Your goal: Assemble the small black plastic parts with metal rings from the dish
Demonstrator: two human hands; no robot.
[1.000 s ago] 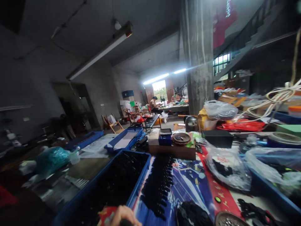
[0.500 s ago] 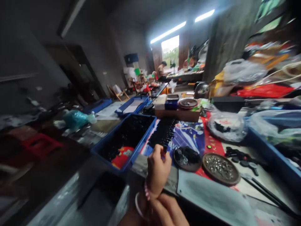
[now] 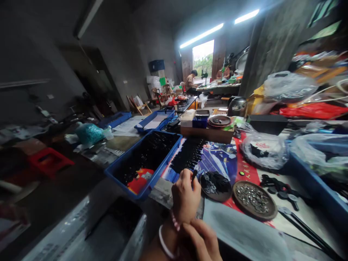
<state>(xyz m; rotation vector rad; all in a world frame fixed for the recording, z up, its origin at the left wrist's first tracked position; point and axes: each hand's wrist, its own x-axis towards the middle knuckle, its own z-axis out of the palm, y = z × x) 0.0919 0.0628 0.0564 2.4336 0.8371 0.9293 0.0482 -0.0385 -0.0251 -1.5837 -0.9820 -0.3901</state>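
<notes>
My left hand (image 3: 186,195) is raised over the table's near edge, back towards me, with pink and white bracelets at the wrist. Its thumb and fingers are pinched on a small black piece (image 3: 194,174). Just beyond it lie rows of black pieces (image 3: 189,157) on a blue printed sheet (image 3: 217,159). A dark dish of black parts (image 3: 216,183) sits right of the hand. My right hand (image 3: 202,241) is low at the bottom edge, fingers bent together against my left wrist; what they hold, if anything, is hidden.
A blue tray (image 3: 163,165) of black parts with a red packet stands to the left. A round dish of metal bits (image 3: 254,199), plastic bags (image 3: 265,150), a blue bin (image 3: 312,177) and black tools (image 3: 282,188) lie to the right. A wooden box (image 3: 208,134) is behind. People sit far back.
The view has tilted down from the hall to the table. My left hand rose into view with the small black piece, and my right hand came up at its wrist.
</notes>
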